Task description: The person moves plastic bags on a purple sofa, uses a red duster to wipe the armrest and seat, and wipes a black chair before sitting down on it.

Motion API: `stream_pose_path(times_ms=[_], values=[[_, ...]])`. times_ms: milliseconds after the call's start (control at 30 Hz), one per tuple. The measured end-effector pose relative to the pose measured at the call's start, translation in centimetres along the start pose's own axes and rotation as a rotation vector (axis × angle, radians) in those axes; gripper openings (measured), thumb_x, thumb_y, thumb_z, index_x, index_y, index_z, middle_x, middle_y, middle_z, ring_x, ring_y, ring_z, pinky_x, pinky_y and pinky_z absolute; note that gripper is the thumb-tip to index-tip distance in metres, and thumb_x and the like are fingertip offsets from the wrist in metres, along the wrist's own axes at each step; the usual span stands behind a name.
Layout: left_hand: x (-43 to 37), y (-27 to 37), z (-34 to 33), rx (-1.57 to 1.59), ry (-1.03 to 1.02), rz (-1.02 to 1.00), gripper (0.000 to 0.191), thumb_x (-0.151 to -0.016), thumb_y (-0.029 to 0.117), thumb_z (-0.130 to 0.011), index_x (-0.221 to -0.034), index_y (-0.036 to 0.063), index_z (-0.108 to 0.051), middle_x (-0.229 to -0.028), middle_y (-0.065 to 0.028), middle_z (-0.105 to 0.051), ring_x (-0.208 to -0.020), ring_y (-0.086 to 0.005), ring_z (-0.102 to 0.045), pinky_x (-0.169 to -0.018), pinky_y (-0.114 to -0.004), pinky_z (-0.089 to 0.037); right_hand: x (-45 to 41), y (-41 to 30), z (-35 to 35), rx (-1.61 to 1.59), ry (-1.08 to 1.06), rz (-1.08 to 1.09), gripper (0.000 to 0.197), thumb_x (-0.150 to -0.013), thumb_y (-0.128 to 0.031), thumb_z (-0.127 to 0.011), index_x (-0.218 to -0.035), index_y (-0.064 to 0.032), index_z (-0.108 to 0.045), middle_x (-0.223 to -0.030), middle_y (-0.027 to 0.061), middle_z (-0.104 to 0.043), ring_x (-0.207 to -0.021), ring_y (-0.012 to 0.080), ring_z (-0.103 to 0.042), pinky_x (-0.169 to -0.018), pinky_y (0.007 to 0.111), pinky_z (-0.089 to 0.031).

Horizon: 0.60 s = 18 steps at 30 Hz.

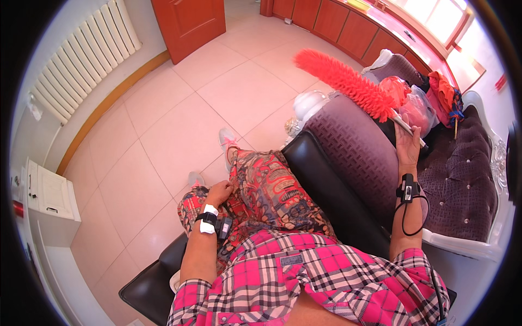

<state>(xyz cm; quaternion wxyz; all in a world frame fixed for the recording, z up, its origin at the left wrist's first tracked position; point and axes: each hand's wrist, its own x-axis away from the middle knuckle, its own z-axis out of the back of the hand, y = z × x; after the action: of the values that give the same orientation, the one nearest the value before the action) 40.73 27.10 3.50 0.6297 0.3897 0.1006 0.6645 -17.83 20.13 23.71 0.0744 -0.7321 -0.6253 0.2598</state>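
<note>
A red chenille duster [346, 83] slants up and to the left over the sofa's purple cushioned seat [346, 134]. My right hand [408, 148] grips its pale handle [403, 124] between thumb and fingers, with the palm turned up. On my patterned trousers [273, 183] rests my left hand [220, 192], its fingers curled in and no object visible in it. Black straps with small devices circle both forearms.
Beside the duster, plastic bags [416, 108] and an orange-red cloth bundle [442, 95] lie on the sofa. Its tufted backrest [461, 183] has a white carved frame. A black leather seat [326, 179] is beneath me. At left are a radiator [87, 61] and a white cabinet [51, 191].
</note>
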Motion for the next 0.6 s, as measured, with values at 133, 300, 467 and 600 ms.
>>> stream_pose_path(times_ms=[133,300,467,600], values=[[0.1,-0.1,0.0,-0.023,0.012,-0.024,0.030,-0.081,0.031,-0.053,-0.093,0.0060,-0.064,-0.090,-0.0172,-0.064,-0.087,-0.0347,-0.060,-0.076,-0.039,-0.047,0.2,-0.4,0.1,0.024,0.008,-0.066,0.019,-0.089,-0.022,-0.056,-0.093,-0.0041,-0.061,-0.131,0.0228,-0.044,-0.127,0.0352,-0.037,-0.104,0.049,-0.034],[0.2,0.0,0.1,-0.010,0.001,-0.009,0.031,-0.081,0.032,-0.053,-0.092,0.0050,-0.064,-0.089,-0.0173,-0.064,-0.087,-0.0347,-0.060,-0.077,-0.039,-0.047,0.5,0.3,-0.1,0.175,-0.076,-0.188,0.018,-0.089,-0.023,-0.056,-0.096,-0.0064,-0.060,-0.124,0.0199,-0.052,-0.121,0.0348,-0.044,-0.100,0.050,-0.039],[0.2,0.4,0.2,-0.036,0.004,-0.005,0.032,-0.081,0.032,-0.053,-0.092,0.0049,-0.064,-0.090,-0.0170,-0.064,-0.088,-0.0345,-0.060,-0.077,-0.039,-0.047,0.1,-0.4,0.3,0.056,0.006,0.191,0.021,-0.088,-0.022,-0.058,-0.095,-0.0025,-0.058,-0.120,0.0188,-0.055,-0.119,0.0336,-0.047,-0.101,0.046,-0.039],[0.4,0.1,0.3,-0.046,-0.003,0.010,0.031,-0.081,0.032,-0.052,-0.093,0.0057,-0.064,-0.091,-0.0171,-0.064,-0.089,-0.0350,-0.060,-0.078,-0.040,-0.047,-0.3,-0.7,-0.3,0.158,0.400,0.483,0.019,-0.087,-0.018,-0.060,-0.093,0.0006,-0.057,-0.107,0.0173,-0.059,-0.110,0.0281,-0.053,-0.103,0.041,-0.038]])
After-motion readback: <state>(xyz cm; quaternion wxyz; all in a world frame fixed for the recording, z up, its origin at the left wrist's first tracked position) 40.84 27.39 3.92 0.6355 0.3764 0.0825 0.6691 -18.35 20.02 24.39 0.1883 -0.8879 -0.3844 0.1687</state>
